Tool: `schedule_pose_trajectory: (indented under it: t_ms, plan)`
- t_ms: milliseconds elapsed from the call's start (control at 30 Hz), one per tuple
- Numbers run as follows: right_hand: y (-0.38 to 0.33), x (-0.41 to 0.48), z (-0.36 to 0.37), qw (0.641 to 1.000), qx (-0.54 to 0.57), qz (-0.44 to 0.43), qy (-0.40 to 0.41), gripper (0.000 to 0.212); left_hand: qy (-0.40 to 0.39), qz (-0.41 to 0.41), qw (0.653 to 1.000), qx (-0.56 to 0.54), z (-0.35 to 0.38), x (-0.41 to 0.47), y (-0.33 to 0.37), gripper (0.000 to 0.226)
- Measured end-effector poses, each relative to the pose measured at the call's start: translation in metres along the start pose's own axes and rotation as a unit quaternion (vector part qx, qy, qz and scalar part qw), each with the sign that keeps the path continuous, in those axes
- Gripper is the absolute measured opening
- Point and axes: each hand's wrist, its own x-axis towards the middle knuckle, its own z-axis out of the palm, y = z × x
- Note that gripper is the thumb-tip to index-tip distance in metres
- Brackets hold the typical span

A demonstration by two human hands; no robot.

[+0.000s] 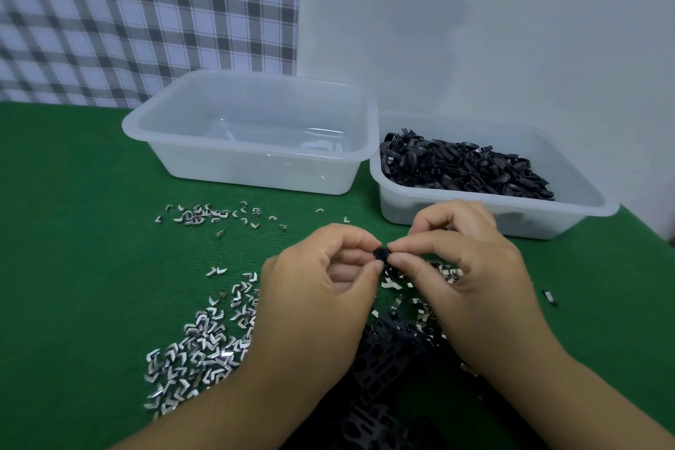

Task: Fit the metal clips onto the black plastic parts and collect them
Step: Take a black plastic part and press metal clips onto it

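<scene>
Black plastic part (380, 253) sat pinched between the fingers of the left hand (321, 289) and right hand (464, 267), held above the green worktop (91, 267); whether a clip was on it I could not tell. Such a small piece could slip and drop among the loose metal clips (197, 343), since only fingertips closed on it.

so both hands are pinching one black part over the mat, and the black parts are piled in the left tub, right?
Not quite. The head view shows the pile of black parts in the right tub; the left tub looks nearly empty. Left hand and right hand do pinch one black part.
</scene>
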Motion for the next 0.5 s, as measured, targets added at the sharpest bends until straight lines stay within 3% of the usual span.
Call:
schedule_pose_trajectory:
  t_ms: [200, 500]
  plan:
    - [0.0011, 0.0028, -0.004, 0.991, 0.082, 0.043, -0.092, 0.014, 0.001, 0.02, 0.999, 0.032, 0.0003, -0.0003, 0.0004, 0.03]
    - [-0.0022, 0.0034, -0.0023, 0.996, 0.012, -0.002, -0.093, 0.012, 0.015, 0.031, 0.998, 0.054, -0.0002, -0.0017, -0.0004, 0.031]
